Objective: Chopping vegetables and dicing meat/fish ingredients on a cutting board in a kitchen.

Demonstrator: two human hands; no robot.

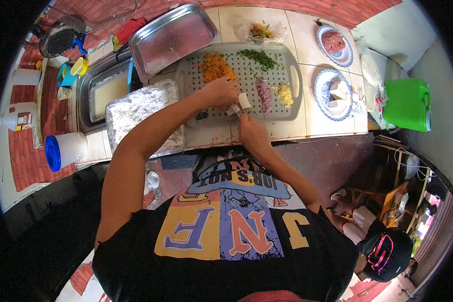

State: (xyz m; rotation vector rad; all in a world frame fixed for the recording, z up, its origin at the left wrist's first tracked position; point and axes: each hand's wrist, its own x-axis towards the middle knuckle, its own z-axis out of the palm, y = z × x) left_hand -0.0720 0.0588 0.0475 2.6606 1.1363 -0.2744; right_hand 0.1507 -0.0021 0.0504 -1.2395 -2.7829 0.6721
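Over the grey dotted cutting board (295, 99), my left hand (222, 92) grips a pale piece of what looks like tofu (244, 101) with bent fingers. My right hand (252, 131), at the board's near edge, holds a small knife (235, 110), its blade at the tofu. Another white piece (232, 110) lies left of the blade. Finely chopped carrot (215, 68) is heaped just beyond my left hand. Chopped greens (259, 58), chopped red onion (264, 96) and minced garlic (285, 95) form separate piles to the right.
Two blue-rimmed bowls hold ground meat (333, 42) and white blocks (339, 92). A metal tray (207, 39) and a flour-dusted plastic container (141, 113) flank the board, near the sink (83, 109). A scrap bag (262, 32) lies behind. A person (385, 249) sits right.
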